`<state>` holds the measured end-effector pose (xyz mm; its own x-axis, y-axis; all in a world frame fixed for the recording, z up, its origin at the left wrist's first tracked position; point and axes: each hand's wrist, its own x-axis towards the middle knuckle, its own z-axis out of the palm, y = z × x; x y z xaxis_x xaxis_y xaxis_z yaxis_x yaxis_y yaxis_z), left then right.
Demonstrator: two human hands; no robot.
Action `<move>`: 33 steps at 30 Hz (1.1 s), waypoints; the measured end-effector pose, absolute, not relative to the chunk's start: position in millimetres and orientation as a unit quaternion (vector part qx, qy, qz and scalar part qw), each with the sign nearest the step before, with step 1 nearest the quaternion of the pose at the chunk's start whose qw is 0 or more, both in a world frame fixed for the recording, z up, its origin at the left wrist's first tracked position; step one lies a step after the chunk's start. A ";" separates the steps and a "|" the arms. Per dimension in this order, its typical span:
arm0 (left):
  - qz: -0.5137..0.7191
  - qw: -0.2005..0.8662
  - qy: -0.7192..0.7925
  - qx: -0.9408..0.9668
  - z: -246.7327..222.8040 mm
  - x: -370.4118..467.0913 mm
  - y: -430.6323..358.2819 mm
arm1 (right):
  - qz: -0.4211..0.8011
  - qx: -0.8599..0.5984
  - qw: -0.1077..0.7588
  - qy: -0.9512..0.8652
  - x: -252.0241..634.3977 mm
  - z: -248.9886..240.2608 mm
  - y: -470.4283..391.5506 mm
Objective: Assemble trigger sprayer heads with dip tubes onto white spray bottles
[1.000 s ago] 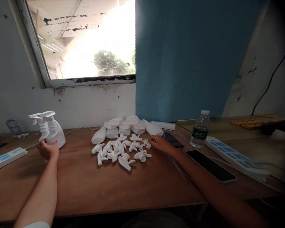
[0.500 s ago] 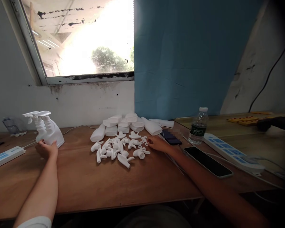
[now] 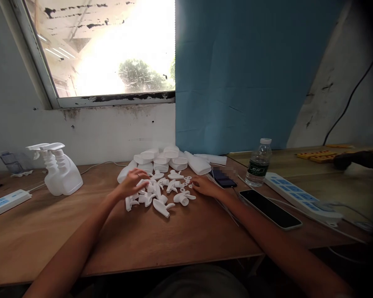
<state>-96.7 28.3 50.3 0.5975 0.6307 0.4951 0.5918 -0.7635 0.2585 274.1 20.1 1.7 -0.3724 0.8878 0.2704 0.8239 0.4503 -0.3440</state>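
Observation:
My left hand (image 3: 131, 185) is over the left side of a pile of white trigger spray heads (image 3: 155, 190), its fingers apart and holding nothing. My right hand (image 3: 206, 186) rests at the pile's right edge, its fingertips bunched together at several small white rings (image 3: 186, 183). Whatever may be between those fingers is too small to make out. Two white spray bottles (image 3: 70, 176) with trigger heads fitted stand upright at the left. Behind the loose heads, several white bottles (image 3: 199, 163) without heads lie stacked on their sides.
Right of my right arm are a dark phone (image 3: 224, 179), a larger phone (image 3: 270, 209), a water bottle (image 3: 257, 165) and a power strip (image 3: 301, 198) with cables. Another power strip (image 3: 9, 203) lies at the left edge. The wooden table (image 3: 161, 248) ends in front of me.
My left hand has let go of a spray bottle at the left and moved right to the trigger heads. My right hand stays by the rings.

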 end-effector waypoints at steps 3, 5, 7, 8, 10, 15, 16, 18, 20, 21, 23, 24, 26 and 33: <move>0.159 0.047 0.255 0.953 39.1 -67.2 5.5 | 0.069 -0.523 0.219 -0.821 272.9 3.6 19.4; 0.130 0.052 0.239 0.961 33.0 -61.9 -1.6 | 0.061 -0.525 0.221 -0.820 271.7 4.3 19.3; 0.131 0.061 0.236 0.961 29.8 -61.5 -3.4 | 0.059 -0.525 0.220 -0.820 270.4 4.9 18.8; 0.137 0.068 0.235 0.960 29.2 -61.6 -3.4 | 0.062 -0.525 0.219 -0.821 270.0 5.2 18.5; 0.152 0.085 0.229 0.958 29.2 -60.7 -3.5 | 0.072 -0.523 0.214 -0.822 270.0 5.9 18.0; 0.195 0.092 0.221 0.951 27.1 -51.5 -9.8 | 0.126 -0.521 0.209 -0.818 276.0 5.2 21.3; 0.199 0.092 0.223 0.950 25.7 -49.2 -11.6 | 0.136 -0.520 0.208 -0.817 277.9 4.4 22.8; 0.199 0.098 0.232 0.947 22.7 -45.0 -15.0 | 0.150 -0.520 0.207 -0.815 281.4 2.3 26.0; 0.197 0.107 0.245 0.943 19.8 -41.7 -18.2 | 0.159 -0.525 0.212 -0.809 284.3 -0.2 29.0; 0.197 0.111 0.250 0.941 18.7 -40.5 -19.8 | 0.165 -0.531 0.216 -0.802 285.3 -1.2 30.2; 0.198 0.124 0.251 0.940 16.9 -38.7 -23.1 | 0.179 -0.543 0.231 -0.787 286.0 -1.7 31.6; 0.199 0.130 0.249 0.939 16.1 -37.9 -24.7 | 0.188 -0.546 0.244 -0.779 285.3 -0.8 31.6; 0.202 0.145 0.254 0.935 14.5 -36.1 -28.2 | 0.201 -0.539 0.285 -0.767 280.6 3.6 28.7; 0.241 0.225 0.291 0.898 6.6 -25.4 -36.3 | 0.305 -0.418 0.416 -0.748 229.0 31.5 -17.1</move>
